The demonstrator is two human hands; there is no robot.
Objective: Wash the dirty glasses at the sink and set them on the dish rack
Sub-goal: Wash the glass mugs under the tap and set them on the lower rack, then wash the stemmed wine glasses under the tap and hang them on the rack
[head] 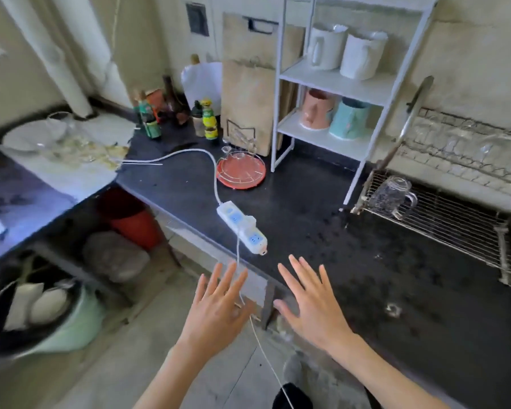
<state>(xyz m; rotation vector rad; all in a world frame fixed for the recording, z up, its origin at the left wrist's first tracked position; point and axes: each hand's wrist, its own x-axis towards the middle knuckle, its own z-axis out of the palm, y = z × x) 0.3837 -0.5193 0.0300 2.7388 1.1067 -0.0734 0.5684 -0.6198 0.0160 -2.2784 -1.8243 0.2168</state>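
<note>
Two worktops meet at a corner: a dark worktop (322, 208) ahead and a paler one at the left. On the dark one, at the right, sits a wire rack (455, 222), and on the rack's left end a glass mug (391, 197) lies on its side, handle to the right. A white shelf (337, 84) behind holds four cups. Left of it stand a red tray (241, 172) and some bottles (207, 119). More glasses (71, 146), blurred, seem to lie on the paler worktop. A power strip (242, 228) lies near the worktop's edge. Left hand (219, 311) and right hand (313, 305) hover low, fingers spread straight, holding nothing.
</note>
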